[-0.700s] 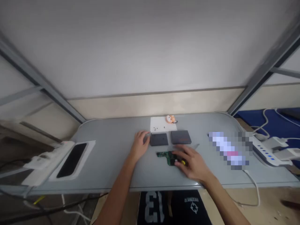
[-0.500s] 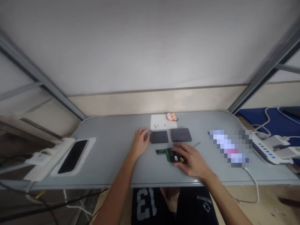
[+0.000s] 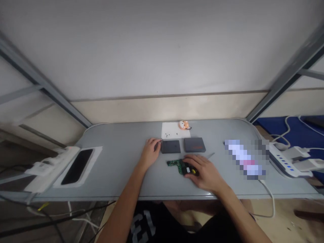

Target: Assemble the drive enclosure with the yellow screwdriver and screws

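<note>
1. Slightly leftward since the earlier frame, the fingers of the right hand (image 3: 206, 172) have shifted across the circuit board (image 3: 180, 166).
2. Spanning the lower frame, the bench (image 3: 118, 152) supports the board, below centre.
3. The right hand grasps the board's black part between thumb and fingers, seemingly to steady it, leaving its green arm exposed. The left hand (image 3: 150, 153) curls beside the flat dark panel (image 3: 171, 147), perhaps bracing it; I cannot tell whether it grips anything.
4. White paper (image 3: 170, 127) lies at centre, its pale surface making the dark specks (image 3: 166, 135) easy to spot.
</note>
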Tool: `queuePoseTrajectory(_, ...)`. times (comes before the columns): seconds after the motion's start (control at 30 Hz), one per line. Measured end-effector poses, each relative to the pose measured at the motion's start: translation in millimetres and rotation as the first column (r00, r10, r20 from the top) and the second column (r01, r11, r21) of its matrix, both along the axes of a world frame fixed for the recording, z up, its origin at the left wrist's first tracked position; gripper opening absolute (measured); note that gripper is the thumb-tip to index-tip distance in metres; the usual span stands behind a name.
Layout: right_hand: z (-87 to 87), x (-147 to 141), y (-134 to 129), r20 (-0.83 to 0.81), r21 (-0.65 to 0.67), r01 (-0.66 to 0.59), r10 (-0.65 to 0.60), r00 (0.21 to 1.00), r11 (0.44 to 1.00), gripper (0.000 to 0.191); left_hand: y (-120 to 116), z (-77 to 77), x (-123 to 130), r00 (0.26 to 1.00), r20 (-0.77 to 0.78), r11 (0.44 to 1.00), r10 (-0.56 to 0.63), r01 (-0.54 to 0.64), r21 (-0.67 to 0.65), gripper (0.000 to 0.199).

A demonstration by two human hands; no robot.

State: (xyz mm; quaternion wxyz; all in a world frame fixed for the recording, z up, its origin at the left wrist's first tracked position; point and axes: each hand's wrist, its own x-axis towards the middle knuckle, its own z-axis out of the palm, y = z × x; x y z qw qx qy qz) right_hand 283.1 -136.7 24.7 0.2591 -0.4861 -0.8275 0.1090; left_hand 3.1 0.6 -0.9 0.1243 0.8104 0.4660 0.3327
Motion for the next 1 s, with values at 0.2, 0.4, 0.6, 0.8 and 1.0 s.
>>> queuePoseTrajectory(0.2, 0.6, -0.3, 0.3, -0.002, -0.021, 0.000, 0.000, 1.000, 1.000, 0.046, -1.4, 2.9, 1.4, 1.000, -0.008, 1.000, 0.003, -0.003, 0.005, 0.023)
queuePoseTrajectory(0.4, 0.7, -1.4, 1.0, -0.011, -0.015, 0.003, -0.003, 1.000, 1.000, 0.044, -3.0, 6.3, 0.4, 0.999, 0.038, 0.998, 0.036, -0.034, -0.048, 0.018)
queuePoseTrajectory(0.6, -3.2, -2.6, 1.9, -0.027, 0.013, 0.034, -0.033, 0.999, 0.999, 0.043, -2.7, 0.8, -2.3, 0.979, 0.169, 0.991, 0.117, -0.104, -0.084, 0.018)
queuePoseTrajectory(0.8, -5.6, -1.1, 1.8, -0.023, 0.003, 0.040, -0.040, 0.999, 0.999, 0.045, -2.8, 3.5, -2.4, 0.984, 0.139, 0.992, 0.111, -0.102, -0.076, 0.025)
queuePoseTrajectory(1.0, -2.5, -0.1, 1.1, -0.004, 0.025, -0.001, 0.001, 1.000, 1.000, 0.060, -4.8, 8.2, -2.5, 0.989, 0.102, 0.982, 0.106, -0.088, -0.167, 0.029)
